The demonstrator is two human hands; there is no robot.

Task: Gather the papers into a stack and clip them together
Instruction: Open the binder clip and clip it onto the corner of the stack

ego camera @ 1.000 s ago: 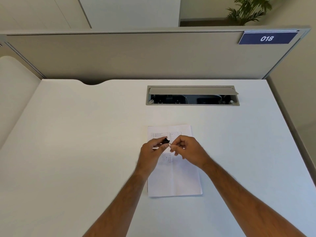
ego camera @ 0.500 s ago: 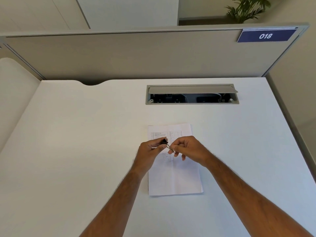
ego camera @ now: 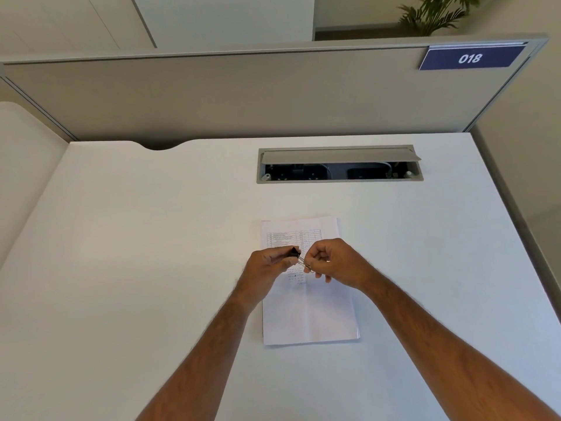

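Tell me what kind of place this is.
Most likely an office cubicle workstation: a white desk enclosed by a beige fabric partition panel, a navy number plate reading 018 on that panel, and a grey flip-lid cable tray set into the desktop.

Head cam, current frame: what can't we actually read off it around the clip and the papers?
- Sheet count in the paper stack: the edges are too thin to count.
- Printed table on the top sheet: too small to read, and partly covered by the left hand and right hand.
- Binder clip: its black body is mostly hidden by the left hand's fingers.
- Cable tray contents: dark, and the flap covers part of them.
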